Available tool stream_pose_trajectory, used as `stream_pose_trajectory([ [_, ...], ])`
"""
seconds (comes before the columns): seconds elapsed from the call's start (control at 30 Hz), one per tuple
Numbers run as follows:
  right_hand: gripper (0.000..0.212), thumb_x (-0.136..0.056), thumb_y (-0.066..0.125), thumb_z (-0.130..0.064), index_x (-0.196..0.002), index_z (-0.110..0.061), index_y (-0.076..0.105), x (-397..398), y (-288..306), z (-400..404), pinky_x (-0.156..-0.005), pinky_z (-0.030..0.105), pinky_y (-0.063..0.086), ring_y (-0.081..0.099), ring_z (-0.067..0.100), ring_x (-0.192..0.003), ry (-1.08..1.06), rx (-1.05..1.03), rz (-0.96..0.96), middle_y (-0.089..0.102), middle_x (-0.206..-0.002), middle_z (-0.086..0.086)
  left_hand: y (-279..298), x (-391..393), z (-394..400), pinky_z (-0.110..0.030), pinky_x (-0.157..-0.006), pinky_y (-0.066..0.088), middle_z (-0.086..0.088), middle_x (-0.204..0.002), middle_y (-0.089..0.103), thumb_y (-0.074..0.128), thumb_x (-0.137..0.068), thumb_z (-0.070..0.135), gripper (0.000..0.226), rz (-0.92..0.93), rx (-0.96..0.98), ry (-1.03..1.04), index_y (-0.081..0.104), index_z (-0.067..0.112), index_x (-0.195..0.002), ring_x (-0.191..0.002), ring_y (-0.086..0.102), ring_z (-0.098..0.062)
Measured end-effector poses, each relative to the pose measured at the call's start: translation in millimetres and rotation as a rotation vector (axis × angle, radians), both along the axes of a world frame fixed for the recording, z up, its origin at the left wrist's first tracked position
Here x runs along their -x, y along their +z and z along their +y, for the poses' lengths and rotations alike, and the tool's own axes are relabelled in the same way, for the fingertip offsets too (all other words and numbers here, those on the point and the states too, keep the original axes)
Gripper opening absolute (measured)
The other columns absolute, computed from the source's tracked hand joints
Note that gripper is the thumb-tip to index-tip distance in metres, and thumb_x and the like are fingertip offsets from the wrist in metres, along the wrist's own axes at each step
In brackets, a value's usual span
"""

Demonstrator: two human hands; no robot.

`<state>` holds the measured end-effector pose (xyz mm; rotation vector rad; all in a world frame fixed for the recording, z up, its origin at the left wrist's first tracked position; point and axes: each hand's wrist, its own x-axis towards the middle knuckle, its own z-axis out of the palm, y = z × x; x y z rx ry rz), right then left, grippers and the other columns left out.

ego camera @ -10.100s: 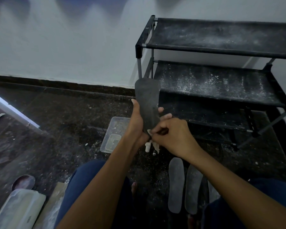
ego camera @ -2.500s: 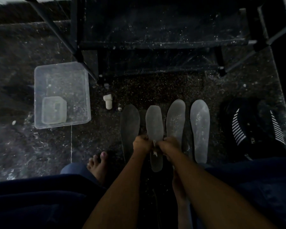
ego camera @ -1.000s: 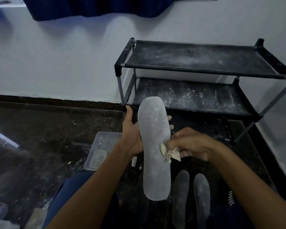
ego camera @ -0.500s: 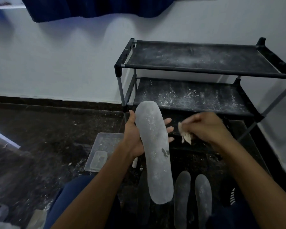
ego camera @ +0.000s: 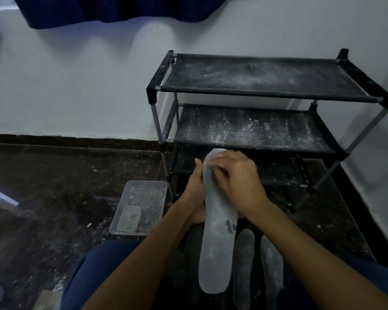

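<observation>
Left hand point(ego camera: 194, 198) grips the grey insole point(ego camera: 215, 253) at its left edge. The thumb lies up along the rim and the fingers wrap behind, out of sight. The insole is held up in the air in front of the person's lap, toe end up and heel end down, dusty, with a dark blotch near the middle (right edge).

Right hand point(ego camera: 235, 182) lies over the toe end with its fingers bent and pressed onto the face. A pale scrap point(ego camera: 206, 162) peeks out at the fingertips and looks pinched there, though the view is dim and it's mostly hidden.

On the floor point(ego camera: 54, 186) below lie three more insoles: a dark one point(ego camera: 192, 253) and two grey ones point(ego camera: 244, 265) point(ego camera: 271, 271), side by side. The black shoe rack point(ego camera: 255, 92) stands behind against the wall, its shelves speckled white. A clear plastic tub point(ego camera: 152, 198) sits left of the hands with a small clear box point(ego camera: 129, 220) inside it.
</observation>
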<state>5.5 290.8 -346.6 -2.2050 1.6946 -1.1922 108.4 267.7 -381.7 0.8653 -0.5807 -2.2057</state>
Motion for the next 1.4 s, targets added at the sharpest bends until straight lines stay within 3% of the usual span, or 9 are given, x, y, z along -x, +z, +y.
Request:
stream_pose_trajectory([
  [0.13, 0.018, -0.079, 0.062, 0.000, -0.090, -0.008, 0.074, 0.4, -1.3, 0.9, -0.083, 0.021, 0.044, 0.060, 0.018, -0.093, 0.051, -0.028, 0.034, 0.069, -0.095, 0.007, -3.9, -2.1, 0.2, -0.037, -0.074, 0.057, -0.015, -0.100, 0.072, 0.015, -0.089, 0.070, 0.079, -0.037, 0.029, -0.018, 0.061, 0.011, -0.114, -0.091, 0.070, -0.026],
  [0.27, 0.017, -0.080, 0.062, 0.005, -0.089, -0.004, 0.074, 18.9, -5.7, -10.8, -0.076, 0.017, 0.041, 0.062, 0.025, -0.088, -0.144, -0.024, 0.089, 0.069, -0.090, 0.012, -7.3, -1.1, 5.0, -0.064, -0.089, 0.041, -0.020, -0.117, 0.064, 0.009, -0.079, 0.080, 0.091, -0.040, 0.008, -0.176, 0.060, 0.016, -0.119, -0.109, 0.057, -0.042],
  [0.47, 0.016, -0.080, 0.065, -0.003, -0.091, -0.011, 0.073, -2.1, -9.0, 0.7, -0.081, 0.021, 0.047, 0.058, 0.014, -0.091, 0.010, -0.058, 0.069, 0.067, -0.093, 0.004, -8.7, 3.4, 3.8, -0.035, -0.081, 0.056, -0.013, -0.113, 0.067, 0.012, -0.087, 0.072, 0.082, -0.018, 0.032, -0.050, 0.052, 0.013, -0.128, -0.101, 0.066, -0.022],
  [0.63, 0.021, -0.083, 0.057, 0.004, -0.094, -0.005, 0.073, 19.6, -7.2, -8.9, -0.078, 0.018, 0.042, 0.061, 0.023, -0.092, -0.157, -0.080, 0.041, 0.068, -0.094, 0.012, -8.3, 1.3, 6.4, -0.062, -0.091, 0.041, -0.021, -0.125, 0.059, 0.004, -0.075, 0.082, 0.098, -0.084, 0.057, -0.214, 0.055, 0.017, -0.127, -0.114, 0.054, -0.043],
  [0.83, 0.018, -0.084, 0.059, -0.005, -0.091, -0.013, 0.073, -1.9, -6.0, 6.5, -0.082, 0.018, 0.046, 0.058, 0.012, -0.090, 0.027, -0.125, 0.071, 0.066, -0.093, 0.004, -10.0, 4.8, 3.7, -0.036, -0.089, 0.053, -0.017, -0.127, 0.060, 0.009, -0.082, 0.076, 0.093, -0.083, 0.076, -0.050, 0.047, 0.012, -0.137, -0.116, 0.059, -0.025],
  [1.0, 0.023, -0.086, 0.055, 0.003, -0.098, -0.007, 0.072, 17.9, -8.9, -7.4, -0.078, 0.016, 0.044, 0.061, 0.020, -0.093, -0.203, -0.132, 0.023, 0.067, -0.097, 0.011, -5.1, 6.0, 7.3, -0.058, -0.094, 0.042, -0.021, -0.134, 0.052, 0.001, -0.073, 0.083, 0.103, -0.115, 0.075, -0.197, 0.046, 0.016, -0.137, -0.125, 0.047, -0.041],
  [1.17, 0.022, -0.082, 0.060, 0.001, -0.094, -0.011, 0.073, -0.1, -7.8, 6.4, -0.084, 0.019, 0.048, 0.061, 0.012, -0.089, 0.023, -0.129, 0.016, 0.067, -0.095, 0.005, -5.6, 5.7, 4.5, -0.036, -0.094, 0.050, -0.018, -0.122, 0.062, 0.006, -0.079, 0.078, 0.097, -0.085, 0.116, -0.069, 0.051, 0.010, -0.132, -0.116, 0.058, -0.027],
  [1.33, 0.022, -0.084, 0.057, 0.002, -0.097, -0.008, 0.072, 16.3, -9.9, -4.5, -0.080, 0.020, 0.047, 0.061, 0.020, -0.090, -0.197, -0.134, 0.002, 0.066, -0.095, 0.010, -3.2, 7.1, 6.5, -0.052, -0.094, 0.047, -0.022, -0.129, 0.057, 0.002, -0.066, 0.086, 0.111, -0.117, 0.111, -0.189, 0.046, 0.012, -0.137, -0.120, 0.054, -0.036],
  [1.4, 0.022, -0.084, 0.058, 0.001, -0.096, -0.008, 0.073, 8.8, -9.1, 0.4, -0.081, 0.018, 0.047, 0.061, 0.018, -0.090, -0.135, -0.144, 0.016, 0.066, -0.096, 0.009, -5.3, 6.4, 5.1, -0.044, -0.086, 0.054, -0.017, -0.115, 0.066, 0.001, -0.070, 0.085, 0.109, -0.120, 0.132, -0.150, 0.050, 0.012, -0.134, -0.108, 0.063, -0.029],
])
